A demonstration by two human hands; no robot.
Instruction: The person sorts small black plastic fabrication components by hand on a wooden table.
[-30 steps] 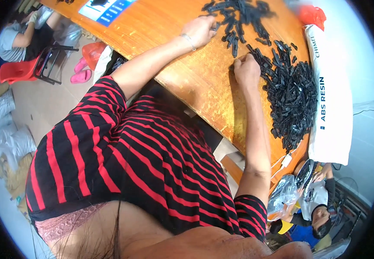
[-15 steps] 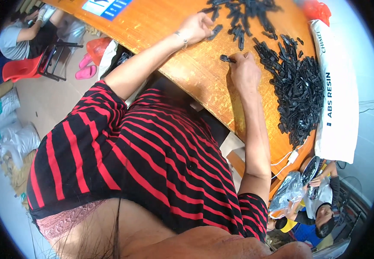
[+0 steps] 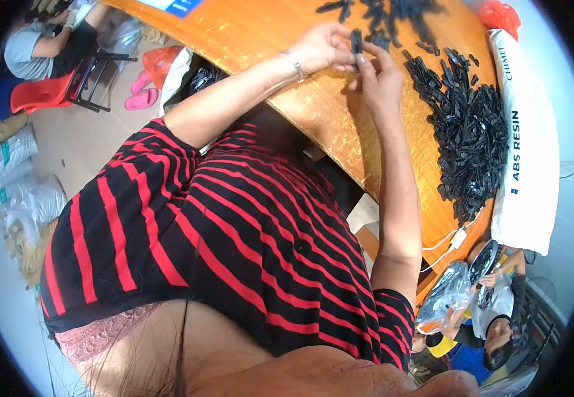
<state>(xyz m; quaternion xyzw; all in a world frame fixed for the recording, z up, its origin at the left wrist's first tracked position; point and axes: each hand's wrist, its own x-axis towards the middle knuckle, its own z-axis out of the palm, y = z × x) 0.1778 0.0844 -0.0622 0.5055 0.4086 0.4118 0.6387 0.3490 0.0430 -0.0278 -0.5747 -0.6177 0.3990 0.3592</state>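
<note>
Above the wooden table (image 3: pixel 340 126), my two hands meet over a small black plastic piece (image 3: pixel 357 44), which stands roughly upright between their fingertips. My left hand (image 3: pixel 323 49), with a bracelet at the wrist, pinches it from the left. From the right, my right hand (image 3: pixel 379 78) grips its lower end between thumb and fingers. Whether it is one part or two joined together I cannot make out. To the right of my right hand lies a large heap of similar black plastic pieces (image 3: pixel 472 142). More loose black pieces (image 3: pixel 399 20) are scattered beyond my fingers.
A white printed sack (image 3: pixel 525 145) lies along the table's right edge, with a red plastic bag (image 3: pixel 500 18) at its far end. A white cable connector (image 3: pixel 457 238) hangs near the heap. Other people sit at far left and lower right. Pink slippers (image 3: pixel 142 98) lie on the floor.
My hands were apart, each at a black piece near the tabletop. Now they have come together, my right hand moving up and my left rightward, around a black piece.
</note>
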